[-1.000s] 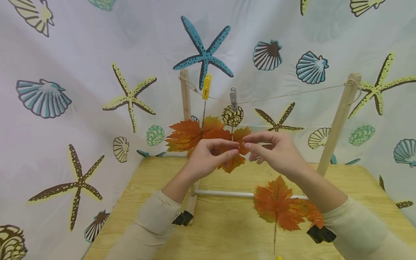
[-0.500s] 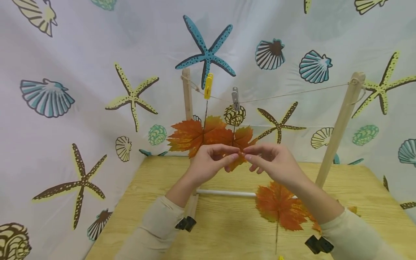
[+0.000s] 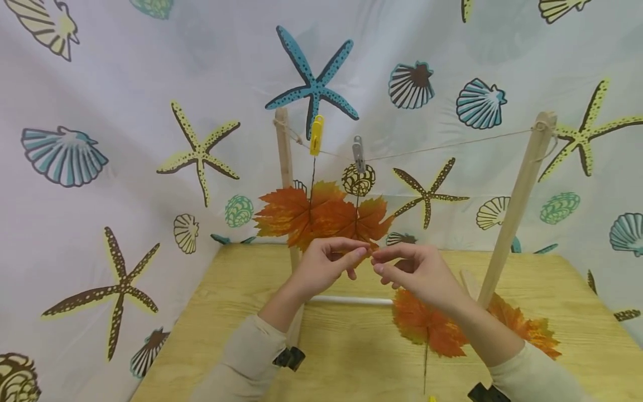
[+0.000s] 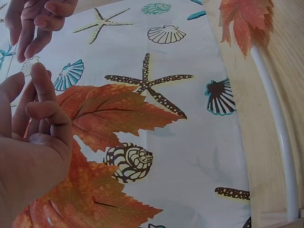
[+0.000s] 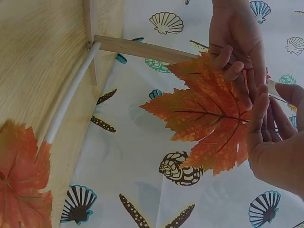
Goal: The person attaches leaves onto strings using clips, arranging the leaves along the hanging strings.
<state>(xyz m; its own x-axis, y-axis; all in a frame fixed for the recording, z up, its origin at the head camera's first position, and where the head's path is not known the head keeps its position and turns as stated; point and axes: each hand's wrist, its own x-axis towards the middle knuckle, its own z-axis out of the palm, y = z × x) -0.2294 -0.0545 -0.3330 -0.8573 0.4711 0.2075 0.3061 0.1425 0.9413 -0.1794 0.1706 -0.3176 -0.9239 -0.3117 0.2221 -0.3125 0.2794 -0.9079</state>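
Leaves [image 3: 326,215] are hung stem-up from pegs [image 3: 359,154] on a string, so blades dangle. Just below the pegs, left hand [image 3: 326,265] and right hand [image 3: 414,271] are held loosely curled at the leaf tip, nothing clearly pinched.

The left hand [image 4: 33,142] fills the lower left, fingers loosely bent and holding nothing. Just behind this grip hang two orange leaves [image 4: 109,114] against a shell-printed cloth [image 4: 190,142]. The right hand [image 4: 38,21] hovers above it. Far to the side lie a white rod [image 4: 278,133] and the desk [image 4: 289,71].
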